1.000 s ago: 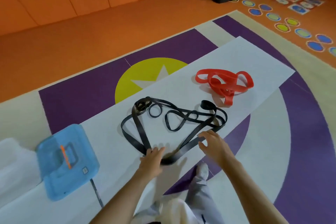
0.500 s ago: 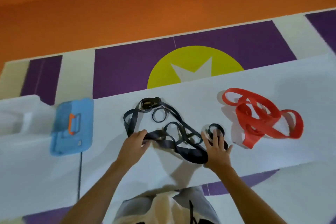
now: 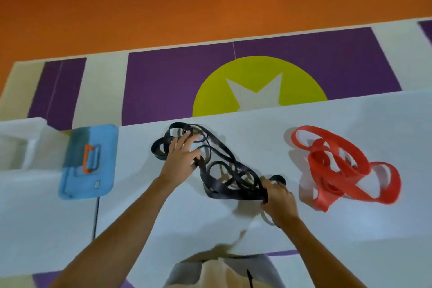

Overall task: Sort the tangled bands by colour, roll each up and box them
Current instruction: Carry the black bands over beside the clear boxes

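Observation:
A tangle of black bands [image 3: 224,170] lies on the white sheet [image 3: 350,229] in front of me. My left hand [image 3: 181,159] rests on its far left loops, fingers spread and fairly straight, thumb hooked into a strand. My right hand [image 3: 279,196] grips the near right end of the black tangle, fingers curled round several strands. A separate pile of red bands [image 3: 339,166] sits to the right, untouched. A blue box lid [image 3: 88,161] with an orange handle lies at the left, beside a clear box [image 3: 16,145].
The white sheet covers a purple, cream and yellow star mat [image 3: 257,86] on an orange floor. A thin dark cord [image 3: 95,217] runs from the blue lid toward me. My knees show at the bottom edge.
My left hand has moved up and away onto the far loops. My right hand has curled round the near right strands, and the black tangle has bunched and shifted.

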